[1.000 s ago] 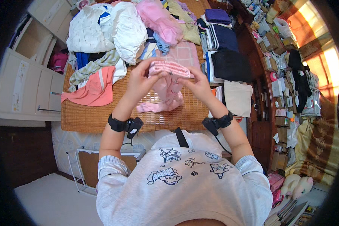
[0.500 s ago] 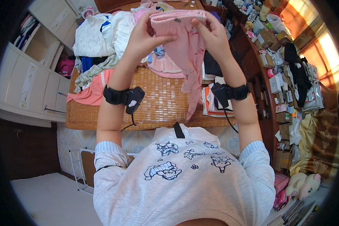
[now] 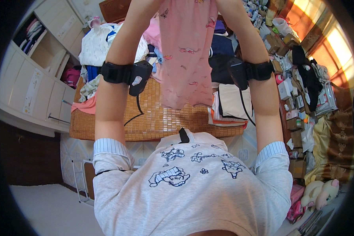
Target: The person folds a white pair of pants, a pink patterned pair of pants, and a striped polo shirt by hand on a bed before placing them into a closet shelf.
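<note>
A pair of pink printed pants (image 3: 187, 55) hangs in the air, its lower end over the woven mat (image 3: 153, 106). My left hand (image 3: 148, 3) and my right hand (image 3: 228, 3) show only their lower parts at the top edge, one at each side of the pants. The fingers and the waistband lie beyond the picture, but the pants hang from between both raised hands. Behind the right side of the pants lies dark folded cloth (image 3: 222, 45). Nearer on that side is a stack of folded clothes with a cream piece (image 3: 236, 101) on top.
A heap of loose clothes with a white garment (image 3: 94, 47) fills the far left of the mat. A salmon garment (image 3: 84, 105) lies at its left edge. Pale cabinets (image 3: 17, 86) stand at left; cluttered boxes (image 3: 285, 89) line the right. Black bands (image 3: 118, 74) with cables circle my forearms.
Both hands have risen beyond the top edge with the pants. The pants, bunched before with one leg trailing, now hang spread out and flatter.
</note>
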`<state>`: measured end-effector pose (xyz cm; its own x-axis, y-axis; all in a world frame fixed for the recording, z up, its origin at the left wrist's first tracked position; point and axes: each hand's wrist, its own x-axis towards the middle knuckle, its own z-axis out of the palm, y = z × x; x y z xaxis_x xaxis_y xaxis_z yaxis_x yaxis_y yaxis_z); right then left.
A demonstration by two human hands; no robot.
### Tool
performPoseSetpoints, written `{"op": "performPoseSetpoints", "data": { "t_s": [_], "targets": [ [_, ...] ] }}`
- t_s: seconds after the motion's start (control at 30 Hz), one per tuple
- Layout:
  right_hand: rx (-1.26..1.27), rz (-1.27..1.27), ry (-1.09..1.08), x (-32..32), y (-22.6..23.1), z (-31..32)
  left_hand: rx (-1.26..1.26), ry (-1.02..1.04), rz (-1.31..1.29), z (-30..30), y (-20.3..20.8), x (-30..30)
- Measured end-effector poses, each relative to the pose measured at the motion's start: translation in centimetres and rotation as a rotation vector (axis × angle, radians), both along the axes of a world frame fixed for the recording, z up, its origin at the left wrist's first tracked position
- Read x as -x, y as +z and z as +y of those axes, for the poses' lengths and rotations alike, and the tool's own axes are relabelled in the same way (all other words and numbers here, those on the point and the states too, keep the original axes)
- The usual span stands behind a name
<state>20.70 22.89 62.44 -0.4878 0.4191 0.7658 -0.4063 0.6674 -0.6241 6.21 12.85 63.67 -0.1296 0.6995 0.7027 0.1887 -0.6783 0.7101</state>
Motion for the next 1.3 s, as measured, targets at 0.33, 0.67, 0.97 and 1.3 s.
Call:
{"op": "performPoseSetpoints", "data": {
  "t_s": [0.33,0.67,0.97,1.3],
  "targets": [
    [0.095,0.074,0.086,0.7,2.0,-0.7,-0.048,-0.111,0.021,0.1,1.6,1.1],
    [-0.091,0.082,0.011,1.4,1.8,-1.2,0.038,0.110,0.031,-1.3,1.2,1.0],
    [-0.096,0.076,0.039,2.1,1.6,-1.6,0.097,0.103,-0.021,-2.1,1.0,1.5],
    [-0.048,0.079,0.091,2.3,1.4,-2.9,0.031,0.100,0.069,-2.9,0.4,1.5]
  ]
}}
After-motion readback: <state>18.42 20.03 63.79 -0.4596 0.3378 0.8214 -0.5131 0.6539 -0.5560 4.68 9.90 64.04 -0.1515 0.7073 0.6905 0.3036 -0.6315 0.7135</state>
